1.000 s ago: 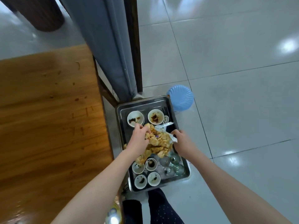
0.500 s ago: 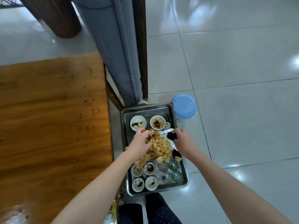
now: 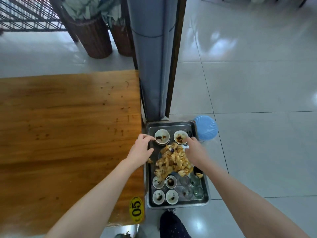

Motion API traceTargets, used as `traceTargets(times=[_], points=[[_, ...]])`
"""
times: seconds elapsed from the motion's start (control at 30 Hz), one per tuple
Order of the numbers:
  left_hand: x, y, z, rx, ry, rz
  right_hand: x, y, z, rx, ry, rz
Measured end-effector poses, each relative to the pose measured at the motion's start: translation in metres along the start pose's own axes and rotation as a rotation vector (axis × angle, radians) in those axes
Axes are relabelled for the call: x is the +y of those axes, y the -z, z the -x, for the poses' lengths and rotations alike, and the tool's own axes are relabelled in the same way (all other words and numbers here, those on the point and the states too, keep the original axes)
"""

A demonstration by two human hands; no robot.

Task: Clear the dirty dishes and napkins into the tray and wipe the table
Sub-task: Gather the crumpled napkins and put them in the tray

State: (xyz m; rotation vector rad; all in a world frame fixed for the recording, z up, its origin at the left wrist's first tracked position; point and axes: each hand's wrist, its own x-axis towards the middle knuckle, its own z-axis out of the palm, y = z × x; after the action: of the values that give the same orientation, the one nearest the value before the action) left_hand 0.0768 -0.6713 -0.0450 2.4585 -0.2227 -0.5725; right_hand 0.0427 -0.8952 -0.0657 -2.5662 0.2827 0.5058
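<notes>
A metal tray (image 3: pixel 178 205) sits low to the right of the wooden table (image 3: pixel 68 134). It holds two dirty white bowls at the far end (image 3: pixel 162 137), a heap of stained crumpled napkins (image 3: pixel 173 160) in the middle, several small sauce bowls (image 3: pixel 164 188) and clear glasses (image 3: pixel 192 187) at the near end. My left hand (image 3: pixel 140 150) reaches over the tray's left rim, its fingertips at the far-left bowl. My right hand (image 3: pixel 194 150) lies at the right of the napkin heap, fingers towards the far-right bowl (image 3: pixel 180 137). A white scrap (image 3: pixel 186 146) shows under it.
Dark crumbs and stains dot the table's right part. A yellow tag marked 05 (image 3: pixel 136 209) sits at its near corner. A grey padded upright (image 3: pixel 154 66) rises behind the tray, a blue plastic stool (image 3: pixel 206 127) beside it. Wicker planters (image 3: pixel 92 35) stand at the back on the tiled floor.
Both hands have come off the top of the napkin heap and moved towards the far bowls. The view has tilted up, showing more of the table and the planters.
</notes>
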Motion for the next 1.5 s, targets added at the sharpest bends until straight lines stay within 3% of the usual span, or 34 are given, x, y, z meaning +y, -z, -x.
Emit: traceTargets(times=[0.33, 0.67, 1.1, 1.5], points=[[-0.081, 0.057, 0.090, 0.095, -0.003, -0.082, -0.095, -0.041, 0.064, 0.146, 0.136, 0.105], [-0.177, 0.110, 0.201, 0.260, 0.121, -0.127, -0.219, -0.111, 0.127, 0.164, 0.396, 0.250], [-0.302, 0.166, 0.314, 0.390, 0.398, -0.106, -0.368, -0.194, 0.152, 0.018, 0.721, 0.335], [-0.369, 0.222, 0.317, 0.491, 0.583, -0.022, -0.472, -0.219, 0.104, -0.086, 0.860, 0.378]])
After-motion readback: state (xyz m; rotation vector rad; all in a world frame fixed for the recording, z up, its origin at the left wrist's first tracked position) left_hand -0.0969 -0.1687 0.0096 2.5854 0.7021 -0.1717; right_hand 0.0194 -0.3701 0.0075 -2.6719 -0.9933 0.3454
